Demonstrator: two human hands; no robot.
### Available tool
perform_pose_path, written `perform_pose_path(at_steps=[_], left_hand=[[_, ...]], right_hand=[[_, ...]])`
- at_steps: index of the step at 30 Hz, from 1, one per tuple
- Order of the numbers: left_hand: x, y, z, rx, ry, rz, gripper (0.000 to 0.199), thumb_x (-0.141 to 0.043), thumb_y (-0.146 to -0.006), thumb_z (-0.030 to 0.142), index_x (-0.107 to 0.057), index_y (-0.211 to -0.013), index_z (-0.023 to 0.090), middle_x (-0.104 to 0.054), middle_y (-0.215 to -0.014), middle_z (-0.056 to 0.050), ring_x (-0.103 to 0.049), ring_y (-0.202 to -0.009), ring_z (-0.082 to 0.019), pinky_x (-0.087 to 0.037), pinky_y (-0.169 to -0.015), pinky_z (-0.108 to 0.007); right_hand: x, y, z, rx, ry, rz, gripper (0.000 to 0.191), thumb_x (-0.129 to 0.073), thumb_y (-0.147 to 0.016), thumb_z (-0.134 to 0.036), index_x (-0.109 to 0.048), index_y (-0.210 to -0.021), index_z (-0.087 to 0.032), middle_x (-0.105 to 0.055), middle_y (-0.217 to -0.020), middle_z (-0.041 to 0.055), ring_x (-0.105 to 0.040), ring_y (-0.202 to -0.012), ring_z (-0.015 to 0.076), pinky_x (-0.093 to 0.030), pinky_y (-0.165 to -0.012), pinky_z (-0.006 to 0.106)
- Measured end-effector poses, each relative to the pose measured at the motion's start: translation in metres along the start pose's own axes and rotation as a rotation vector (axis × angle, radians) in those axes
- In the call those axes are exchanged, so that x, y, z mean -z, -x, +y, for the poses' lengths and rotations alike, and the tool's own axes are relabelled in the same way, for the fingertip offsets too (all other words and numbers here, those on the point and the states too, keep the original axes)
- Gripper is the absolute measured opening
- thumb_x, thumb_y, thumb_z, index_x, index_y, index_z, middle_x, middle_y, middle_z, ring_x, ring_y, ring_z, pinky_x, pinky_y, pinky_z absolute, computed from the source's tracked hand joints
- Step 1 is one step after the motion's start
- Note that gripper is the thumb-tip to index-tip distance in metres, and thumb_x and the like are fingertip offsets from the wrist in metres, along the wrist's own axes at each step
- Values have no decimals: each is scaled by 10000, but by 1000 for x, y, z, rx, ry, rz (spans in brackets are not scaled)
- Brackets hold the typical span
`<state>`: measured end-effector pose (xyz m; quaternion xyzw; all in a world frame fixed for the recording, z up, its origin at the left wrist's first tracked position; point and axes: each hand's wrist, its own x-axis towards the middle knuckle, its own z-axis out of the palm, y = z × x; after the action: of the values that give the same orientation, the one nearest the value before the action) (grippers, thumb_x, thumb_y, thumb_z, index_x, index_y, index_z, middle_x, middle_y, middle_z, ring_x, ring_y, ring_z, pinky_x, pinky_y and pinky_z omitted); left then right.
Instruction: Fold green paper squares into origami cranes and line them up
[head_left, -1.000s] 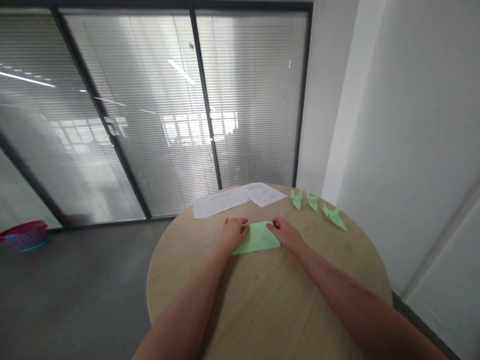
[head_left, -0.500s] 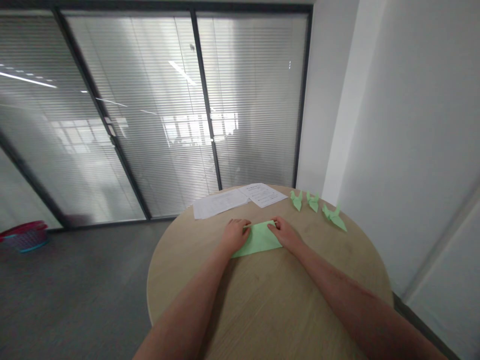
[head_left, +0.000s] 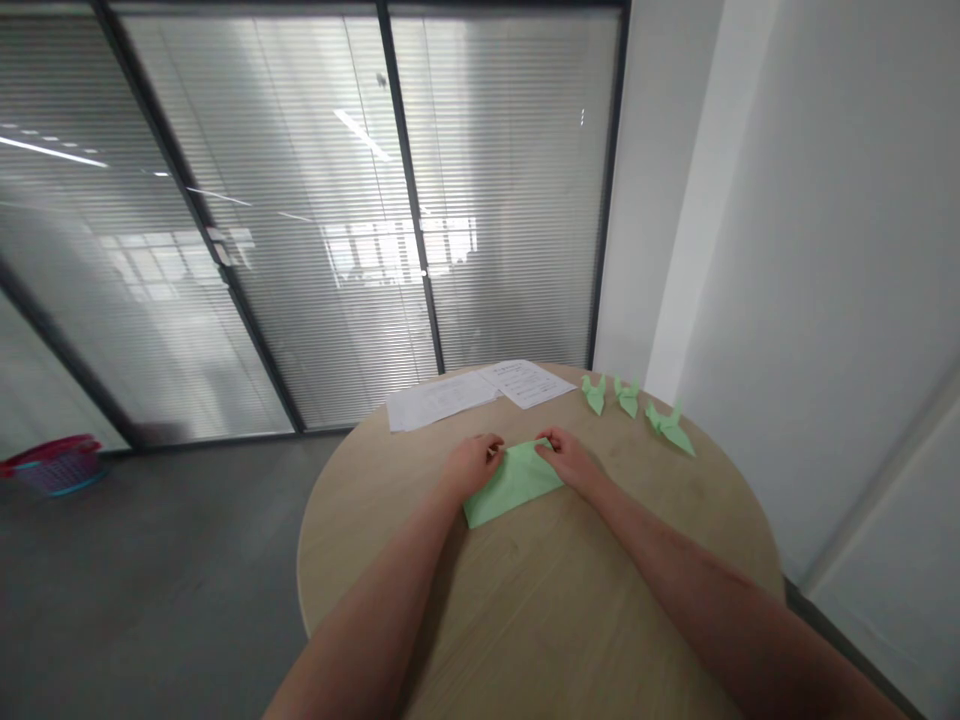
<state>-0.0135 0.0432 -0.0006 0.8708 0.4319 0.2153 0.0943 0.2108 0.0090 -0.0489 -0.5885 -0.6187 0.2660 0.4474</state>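
A folded sheet of green paper lies on the round wooden table between my two hands. My left hand is closed at the paper's left far corner, its fingers curled and partly hidden. At the right far corner, my right hand pinches the paper between thumb and fingers. Behind and to the right stand three folded green paper cranes: one on the left, one in the middle and one on the right.
White sheets and a printed page lie along the table's far edge. A glass partition with blinds rises behind the table, and a white wall stands on the right. A red and blue basket sits on the floor at left.
The green paper has turned slightly, its near left corner swinging toward me. Both hands stay on its far corners, with the left fingers drawn in a little more.
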Motion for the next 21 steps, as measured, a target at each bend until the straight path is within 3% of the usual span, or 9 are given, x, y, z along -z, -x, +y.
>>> perform_pose_path(at_steps=[7, 11, 16, 21], left_hand=[[4, 1, -3, 41, 219, -109, 306, -545, -910, 345, -782, -995, 171, -783, -955, -70, -695, -865, -216, -521, -784, -318], [1, -1, -13, 110, 419, -218, 313, -591, -840, 372, -778, -955, 148, -762, -877, -51, -661, -777, -193, -504, -712, -297], [1, 1, -23, 230, 642, -290, 385, -708, -715, 425, -787, -949, 130, -730, -784, -43, -604, -667, -172, -453, -633, -282], [5, 1, -28, 225, 792, -305, 367, -733, -645, 365, -798, -912, 122, -734, -790, -52, -584, -673, -161, -440, -646, -278]], right_hand=[[0, 1, -2, -10, -132, 6, 215, -565, -870, -350, -606, -1038, -224, -727, -896, 26, -682, -798, 207, -519, -676, 286], [1, 3, -2, 15, -195, -76, 253, -596, -861, -395, -656, -1029, -216, -747, -936, 40, -686, -841, 222, -529, -725, 313], [4, 5, -1, 55, -341, -209, 278, -719, -769, -405, -732, -977, -221, -745, -1161, 77, -683, -1000, 248, -522, -874, 366], [12, 7, -5, 78, -390, -313, 207, -688, -686, -295, -776, -854, -211, -704, -1293, 84, -610, -1231, 296, -437, -1049, 429]])
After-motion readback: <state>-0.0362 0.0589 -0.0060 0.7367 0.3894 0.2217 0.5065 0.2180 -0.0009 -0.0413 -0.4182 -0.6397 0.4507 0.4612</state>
